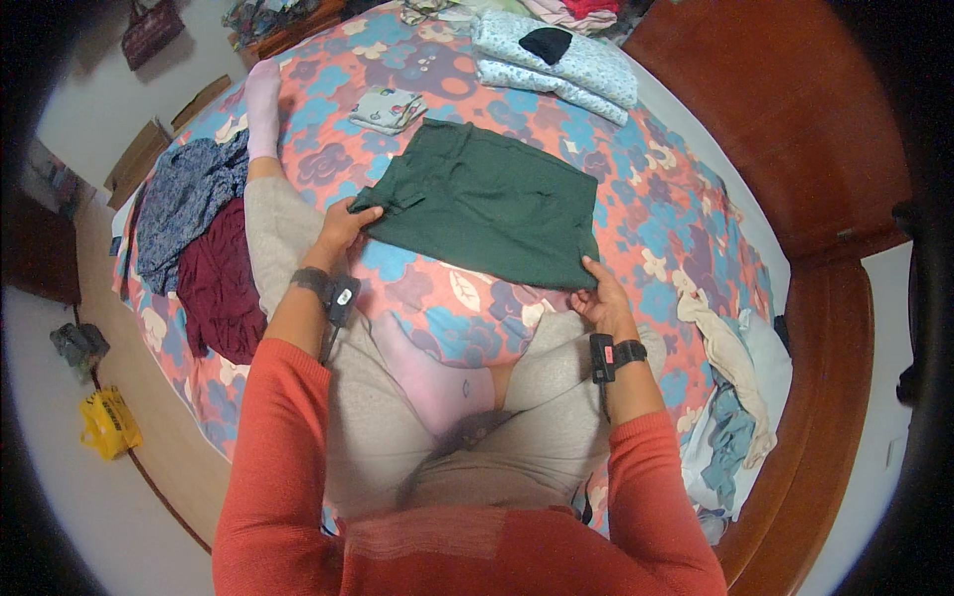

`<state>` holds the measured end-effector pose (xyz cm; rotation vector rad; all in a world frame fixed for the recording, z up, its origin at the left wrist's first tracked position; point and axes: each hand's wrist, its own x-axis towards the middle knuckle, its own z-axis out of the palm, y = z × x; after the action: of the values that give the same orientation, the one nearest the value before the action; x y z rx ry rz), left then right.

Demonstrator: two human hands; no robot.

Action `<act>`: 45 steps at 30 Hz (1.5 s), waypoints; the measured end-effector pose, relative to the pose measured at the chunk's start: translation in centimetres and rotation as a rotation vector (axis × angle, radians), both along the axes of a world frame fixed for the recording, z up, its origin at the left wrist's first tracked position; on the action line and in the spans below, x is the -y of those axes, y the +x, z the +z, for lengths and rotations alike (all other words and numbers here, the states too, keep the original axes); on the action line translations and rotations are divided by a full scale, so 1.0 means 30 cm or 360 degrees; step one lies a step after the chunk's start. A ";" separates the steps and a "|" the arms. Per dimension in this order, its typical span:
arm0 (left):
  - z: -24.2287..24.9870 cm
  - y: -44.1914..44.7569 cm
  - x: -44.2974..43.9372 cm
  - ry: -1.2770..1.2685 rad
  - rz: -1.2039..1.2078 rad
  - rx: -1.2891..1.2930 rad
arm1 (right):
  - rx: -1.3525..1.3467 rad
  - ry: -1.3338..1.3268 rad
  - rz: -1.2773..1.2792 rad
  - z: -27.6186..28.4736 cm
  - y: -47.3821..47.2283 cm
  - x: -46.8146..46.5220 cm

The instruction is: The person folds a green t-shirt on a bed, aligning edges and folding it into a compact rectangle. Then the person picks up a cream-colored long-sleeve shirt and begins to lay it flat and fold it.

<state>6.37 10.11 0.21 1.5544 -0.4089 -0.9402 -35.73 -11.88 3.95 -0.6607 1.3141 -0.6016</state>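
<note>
A dark green cloth garment (492,201) lies spread in front of me on a flower-patterned bedspread (462,339). My left hand (346,227) pinches its bunched left corner between thumb and fingers. At the near right corner, my right hand (602,298) grips the edge, thumb on top and fingers curled below. Some creases run across the cloth, mostly toward its left end. I sit on the bed with one leg folded in and the other stretched out to the left.
Left of my leg lie a maroon garment (222,290) and a blue patterned garment (190,201). Beyond the green cloth sits a small folded printed cloth (387,109). A folded floral quilt (555,63) bears a black cloth item (545,45). Loose clothes (727,402) lie at right, beside a wooden bed frame (827,357).
</note>
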 end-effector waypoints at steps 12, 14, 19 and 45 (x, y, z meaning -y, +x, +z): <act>0.052 0.064 -0.098 0.0400 0.0065 -0.0264 | -0.1166 -0.0509 0.0912 -0.007 -0.106 0.005; 0.046 0.058 -0.103 0.0500 0.0038 -0.0077 | -0.1393 -0.0649 0.1083 -0.020 -0.103 0.012; 0.030 0.051 -0.106 0.0375 -0.0120 0.0116 | -0.0720 -0.0486 0.0460 -0.093 -0.084 0.031; -0.069 0.097 -0.144 0.0477 -0.0073 0.1006 | -0.0392 0.0050 0.0096 -0.018 -0.132 0.068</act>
<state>9.29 14.43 -1.86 2.1214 -0.7742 -0.5377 -39.69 -13.92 3.41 -0.7635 1.5231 -0.4595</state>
